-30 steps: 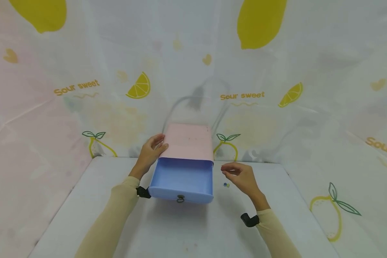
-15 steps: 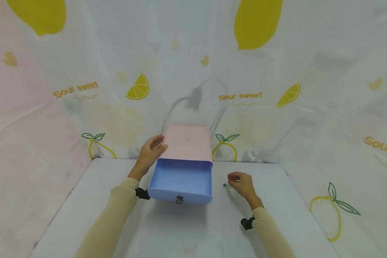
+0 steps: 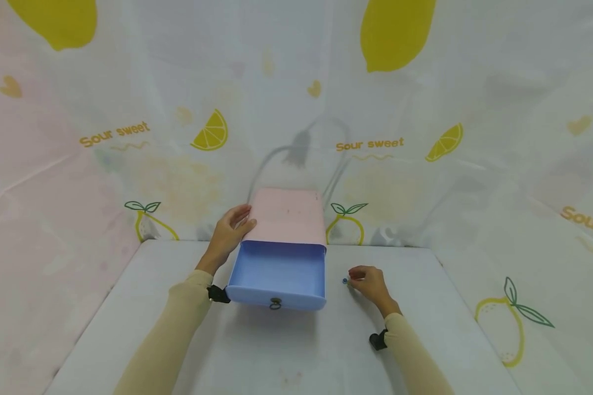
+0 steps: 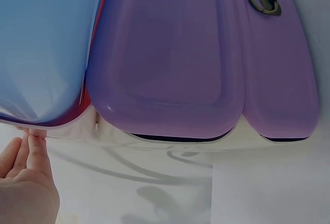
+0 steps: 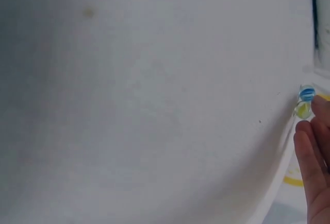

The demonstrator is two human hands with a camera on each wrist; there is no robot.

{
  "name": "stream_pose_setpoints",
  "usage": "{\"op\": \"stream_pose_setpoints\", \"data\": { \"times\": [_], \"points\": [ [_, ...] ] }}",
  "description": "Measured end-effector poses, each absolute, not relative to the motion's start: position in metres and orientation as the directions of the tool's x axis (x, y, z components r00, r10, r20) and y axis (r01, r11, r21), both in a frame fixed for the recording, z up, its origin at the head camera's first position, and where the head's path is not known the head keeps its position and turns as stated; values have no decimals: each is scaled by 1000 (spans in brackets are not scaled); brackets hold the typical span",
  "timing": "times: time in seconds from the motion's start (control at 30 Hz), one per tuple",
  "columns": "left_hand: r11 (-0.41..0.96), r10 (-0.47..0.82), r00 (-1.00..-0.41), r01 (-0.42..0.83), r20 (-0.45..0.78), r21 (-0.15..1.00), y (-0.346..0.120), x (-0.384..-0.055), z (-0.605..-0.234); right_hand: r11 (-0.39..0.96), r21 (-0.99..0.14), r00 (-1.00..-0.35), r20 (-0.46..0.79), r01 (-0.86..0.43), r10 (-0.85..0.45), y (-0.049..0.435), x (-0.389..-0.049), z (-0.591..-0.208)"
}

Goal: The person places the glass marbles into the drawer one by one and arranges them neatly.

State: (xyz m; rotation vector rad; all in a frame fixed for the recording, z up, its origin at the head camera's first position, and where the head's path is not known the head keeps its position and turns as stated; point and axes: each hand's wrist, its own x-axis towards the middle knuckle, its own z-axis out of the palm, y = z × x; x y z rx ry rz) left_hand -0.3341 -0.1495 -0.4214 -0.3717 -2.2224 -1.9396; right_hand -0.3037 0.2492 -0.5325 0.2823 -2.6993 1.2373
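Observation:
A small drawer cabinet [image 3: 287, 216] with a pink top stands against the back wall. Its blue top drawer [image 3: 277, 303] is pulled out, and I see nothing inside. My left hand [image 3: 227, 236] rests against the cabinet's left side, fingers fairly straight. Right of the drawer, my right hand [image 3: 370, 283] is down at two glass marbles. The blue marble [image 5: 307, 92] lies beside the yellow-green marble [image 5: 302, 110], just at the thumb and fingertips. In the head view the fingers partly cover the yellow-green one. Whether they pinch it is unclear.
Below the blue drawer, two purple drawers [image 4: 170, 54] with ring pulls are pushed in. The white table [image 3: 296, 356] meets a lemon-print sheet [image 3: 400, 186] at the back and sides. The open drawer juts out toward the person.
My right hand has come down and slightly nearer the person, from beside the cabinet to the marbles. The left hand and the drawer stay as they were.

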Motion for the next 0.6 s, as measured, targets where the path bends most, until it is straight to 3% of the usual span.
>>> {"op": "stream_pose_setpoints", "data": {
  "times": [0.6],
  "points": [
    [119, 77, -953, 299, 291, 947, -150, -334, -423, 683, -703, -980, 165, -197, -113, 248, -312, -530]
  ]
}}
